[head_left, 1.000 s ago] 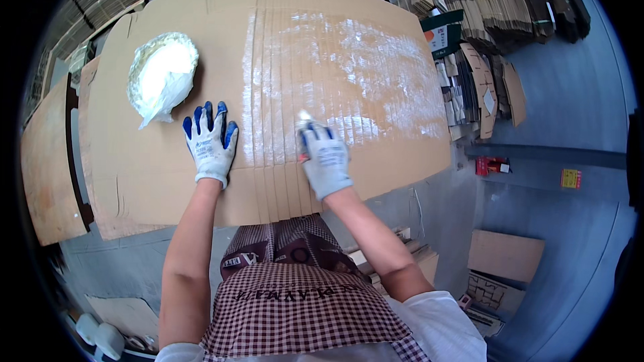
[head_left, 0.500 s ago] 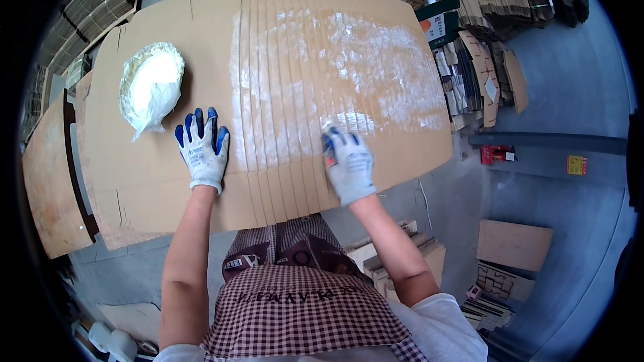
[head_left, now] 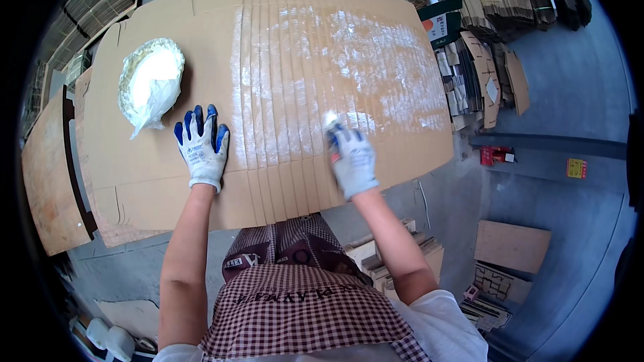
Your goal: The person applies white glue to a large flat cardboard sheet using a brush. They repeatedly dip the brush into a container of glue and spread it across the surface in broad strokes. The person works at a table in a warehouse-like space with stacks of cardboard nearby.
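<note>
A: What's biggest?
B: The cardboard sheets [head_left: 282, 80], fanned out flat w/ white paste on top.
A: And the bowl [head_left: 150, 84]?
B: White stuff in it, on the cardboard's left part.
A: Hands?
B: Left hand [head_left: 201, 151] lies flat & open on the cardboard, holding nothing. Right hand [head_left: 352, 161] is curled round a small brush [head_left: 330, 121] on the pasty part.
</note>
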### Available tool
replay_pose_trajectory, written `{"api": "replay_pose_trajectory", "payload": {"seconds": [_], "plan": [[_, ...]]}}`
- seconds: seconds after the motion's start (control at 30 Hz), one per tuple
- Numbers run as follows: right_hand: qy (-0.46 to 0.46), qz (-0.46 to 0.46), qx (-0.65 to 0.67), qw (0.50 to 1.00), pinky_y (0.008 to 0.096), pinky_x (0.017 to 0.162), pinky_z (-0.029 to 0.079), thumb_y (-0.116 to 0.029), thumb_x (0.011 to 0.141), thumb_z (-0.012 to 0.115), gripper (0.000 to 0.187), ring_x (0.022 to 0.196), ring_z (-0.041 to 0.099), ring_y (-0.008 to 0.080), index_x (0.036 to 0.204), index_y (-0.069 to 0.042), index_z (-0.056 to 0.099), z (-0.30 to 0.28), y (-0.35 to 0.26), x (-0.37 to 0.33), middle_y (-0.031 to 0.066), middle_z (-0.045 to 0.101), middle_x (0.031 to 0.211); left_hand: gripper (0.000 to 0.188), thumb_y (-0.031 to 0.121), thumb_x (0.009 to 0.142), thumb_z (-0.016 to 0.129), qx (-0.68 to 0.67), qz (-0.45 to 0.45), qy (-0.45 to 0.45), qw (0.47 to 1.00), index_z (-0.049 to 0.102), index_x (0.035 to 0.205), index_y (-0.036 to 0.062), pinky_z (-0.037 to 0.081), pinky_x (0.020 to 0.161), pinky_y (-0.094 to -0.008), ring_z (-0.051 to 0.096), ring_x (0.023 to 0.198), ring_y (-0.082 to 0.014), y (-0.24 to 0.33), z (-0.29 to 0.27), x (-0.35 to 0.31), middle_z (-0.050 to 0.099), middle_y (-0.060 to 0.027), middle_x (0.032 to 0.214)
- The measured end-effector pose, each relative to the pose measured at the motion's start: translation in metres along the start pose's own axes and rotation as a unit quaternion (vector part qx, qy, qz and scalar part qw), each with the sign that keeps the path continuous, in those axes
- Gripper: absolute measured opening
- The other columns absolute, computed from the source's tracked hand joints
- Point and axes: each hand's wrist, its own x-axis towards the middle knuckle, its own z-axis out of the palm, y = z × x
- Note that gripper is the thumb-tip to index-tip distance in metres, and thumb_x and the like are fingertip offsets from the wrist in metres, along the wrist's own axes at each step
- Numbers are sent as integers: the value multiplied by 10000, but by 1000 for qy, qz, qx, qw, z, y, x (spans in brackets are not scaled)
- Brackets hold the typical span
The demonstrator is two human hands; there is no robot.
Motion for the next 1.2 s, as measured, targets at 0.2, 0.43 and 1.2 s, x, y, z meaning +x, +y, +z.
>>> {"api": "replay_pose_trajectory", "payload": {"seconds": [0.2, 0.43, 1.2], "plan": [[-10, 28, 24, 999, 380, 765, 448, -133, 676, 569, 353, 933, 507, 278, 1026, -106, 528, 0, 23, -4, 103, 548, 1021, 432, 300, 809, 505, 2, 5, 4, 1000, 467, 1212, 149, 186, 1004, -451, 354, 1161, -290, -2, 0, -1, 429, -123, 1239], [23, 98, 2, 995, 386, 763, 441, -101, 695, 542, 297, 896, 517, 294, 992, -91, 544, -7, 53, 13, 117, 567, 965, 433, 294, 813, 498, 2, 6, -3, 1000, 460, 1221, 156, 184, 1005, -450, 352, 1163, -292, 1, -1, 0, 424, -122, 1248], [-103, -63, 14, 993, 346, 786, 446, -63, 661, 561, 279, 900, 525, 261, 937, -106, 571, -31, 57, -17, 79, 578, 970, 440, 286, 808, 511, -1, 3, -5, 1000, 456, 1224, 153, 182, 1008, -447, 351, 1167, -292, 1, -3, 0, 423, -122, 1249]]}}
